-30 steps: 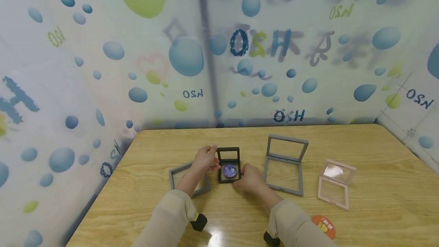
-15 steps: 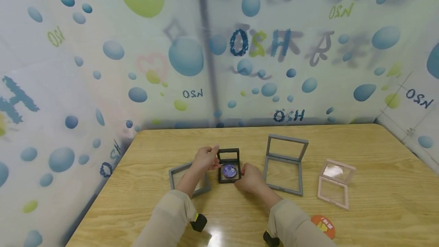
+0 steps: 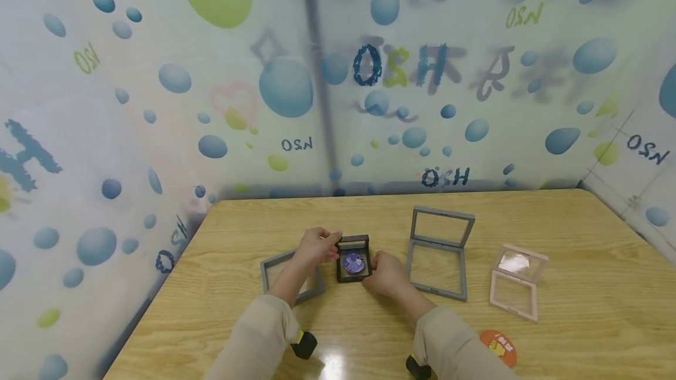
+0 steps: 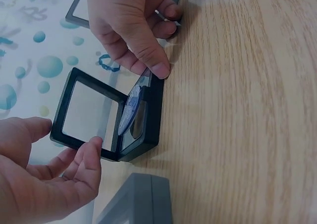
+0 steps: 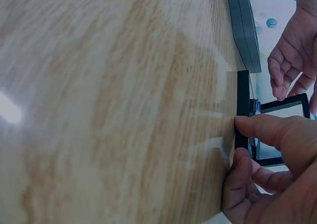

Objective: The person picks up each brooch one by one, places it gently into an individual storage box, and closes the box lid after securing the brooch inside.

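Note:
A small black hinged display frame (image 3: pixel 348 278) stands on the table in front of me, its lid (image 3: pixel 352 238) partly raised. Lying on the clear film of its base is a round purple badge (image 3: pixel 354 263); the left wrist view shows this badge (image 4: pixel 130 111) edge-on inside. My left hand (image 3: pixel 315 249) pinches the lid's left side between thumb and fingers. At the base's right front corner my right hand (image 3: pixel 389 274) grips the rim, with the thumb on the front edge in the right wrist view.
A grey frame (image 3: pixel 310 295) lies folded flat, partly under my left forearm. To the right stand a larger grey frame (image 3: pixel 435 292), opened up, and a small pink one (image 3: pixel 512 312), also opened. An orange round badge (image 3: pixel 498 348) lies near my right sleeve. A patterned curtain hangs behind the table.
The black frame's lid has tilted down toward the base, with my left hand following it slightly. My right hand has stayed at the base.

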The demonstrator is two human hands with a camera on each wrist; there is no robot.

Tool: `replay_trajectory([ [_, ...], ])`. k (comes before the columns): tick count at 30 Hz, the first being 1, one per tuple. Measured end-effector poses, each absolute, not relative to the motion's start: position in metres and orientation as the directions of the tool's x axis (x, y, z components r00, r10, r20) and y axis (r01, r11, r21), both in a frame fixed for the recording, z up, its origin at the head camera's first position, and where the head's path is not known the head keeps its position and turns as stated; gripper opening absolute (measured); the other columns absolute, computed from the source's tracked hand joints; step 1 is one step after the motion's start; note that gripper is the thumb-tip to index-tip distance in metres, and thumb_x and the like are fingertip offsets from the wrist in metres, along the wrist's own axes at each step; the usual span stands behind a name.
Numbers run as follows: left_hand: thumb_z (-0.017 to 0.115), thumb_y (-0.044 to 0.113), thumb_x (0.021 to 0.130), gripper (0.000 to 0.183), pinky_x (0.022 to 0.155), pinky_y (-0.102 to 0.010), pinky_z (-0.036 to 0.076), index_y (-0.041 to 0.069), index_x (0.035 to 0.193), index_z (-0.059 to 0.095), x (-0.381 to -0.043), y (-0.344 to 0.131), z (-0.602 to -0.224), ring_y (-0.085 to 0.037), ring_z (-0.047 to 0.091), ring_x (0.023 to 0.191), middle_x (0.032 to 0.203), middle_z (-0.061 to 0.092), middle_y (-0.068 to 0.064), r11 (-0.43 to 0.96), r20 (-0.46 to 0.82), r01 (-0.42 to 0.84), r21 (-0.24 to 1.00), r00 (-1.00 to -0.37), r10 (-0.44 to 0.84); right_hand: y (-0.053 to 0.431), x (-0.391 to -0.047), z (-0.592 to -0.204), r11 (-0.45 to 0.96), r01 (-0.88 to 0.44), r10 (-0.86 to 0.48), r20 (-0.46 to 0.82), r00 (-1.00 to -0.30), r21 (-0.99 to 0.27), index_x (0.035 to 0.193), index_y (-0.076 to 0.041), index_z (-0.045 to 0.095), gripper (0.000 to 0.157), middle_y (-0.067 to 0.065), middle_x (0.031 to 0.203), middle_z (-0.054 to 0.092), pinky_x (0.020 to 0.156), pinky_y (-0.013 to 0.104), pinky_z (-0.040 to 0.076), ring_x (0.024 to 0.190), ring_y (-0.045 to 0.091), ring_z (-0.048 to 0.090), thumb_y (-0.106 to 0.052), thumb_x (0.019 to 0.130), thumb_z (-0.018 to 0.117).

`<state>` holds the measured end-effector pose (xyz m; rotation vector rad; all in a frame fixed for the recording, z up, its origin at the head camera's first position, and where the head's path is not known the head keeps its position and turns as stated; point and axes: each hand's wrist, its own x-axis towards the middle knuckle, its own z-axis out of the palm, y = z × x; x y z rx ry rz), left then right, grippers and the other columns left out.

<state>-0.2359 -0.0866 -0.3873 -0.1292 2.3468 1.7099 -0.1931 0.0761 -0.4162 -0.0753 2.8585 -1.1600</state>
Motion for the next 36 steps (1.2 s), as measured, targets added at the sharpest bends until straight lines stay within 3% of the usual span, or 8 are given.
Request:
replay_trajectory([
  [7, 0.058, 0.017, 0.088, 0.026, 0.057, -0.027, 0.052, -0.006, 0.097, 0.051, -0.233, -0.087, -0.390, -0.017, 0.060, 0.060, 0.074, 0.056, -0.014, 0.324, -0.243, -0.202, 0.924, -0.966, 0.089, 0.077, -0.193, -0.415, 0.715, -0.007, -0.070, -0.062, -0.996, -0.699, 0.081, 0.000, 0.053, 0.029, 0.007, 0.073, 0.054, 0.059, 0.030, 0.040, 0.067, 0.020, 0.048, -0.006, 0.060, 0.074],
  [18, 0.060, 0.013, 0.086, 0.021, 0.058, -0.030, 0.053, -0.005, 0.093, 0.050, -0.227, -0.086, -0.387, -0.019, 0.061, 0.059, 0.074, 0.057, -0.015, 0.366, -0.227, -0.179, 0.913, -0.969, 0.094, 0.077, -0.194, -0.414, 0.712, 0.006, -0.070, -0.079, -0.994, -0.702, 0.082, 0.000, 0.054, 0.030, 0.007, 0.075, 0.053, 0.061, 0.031, 0.042, 0.069, 0.020, 0.048, -0.007, 0.062, 0.075],
  [25, 0.064, 0.011, 0.083, 0.023, 0.057, -0.030, 0.051, -0.004, 0.093, 0.050, -0.226, -0.089, -0.391, -0.020, 0.060, 0.059, 0.087, 0.054, -0.016, 0.447, -0.248, -0.166, 0.879, -0.960, 0.132, 0.078, -0.193, -0.415, 0.707, 0.000, -0.073, -0.073, -0.995, -0.707, 0.081, 0.000, 0.053, 0.029, 0.007, 0.075, 0.053, 0.059, 0.030, 0.041, 0.068, 0.020, 0.048, -0.007, 0.063, 0.075],
  [36, 0.074, 0.012, 0.074, 0.031, 0.050, -0.027, 0.048, -0.002, 0.087, 0.049, -0.219, -0.085, -0.389, -0.017, 0.055, 0.054, 0.075, 0.053, -0.011, 0.618, -0.233, -0.083, 0.782, -0.958, 0.166, 0.078, -0.193, -0.418, 0.709, -0.017, -0.073, -0.049, -0.996, -0.705, 0.079, -0.001, 0.052, 0.029, 0.006, 0.074, 0.052, 0.058, 0.030, 0.040, 0.067, 0.020, 0.047, -0.007, 0.063, 0.076],
])
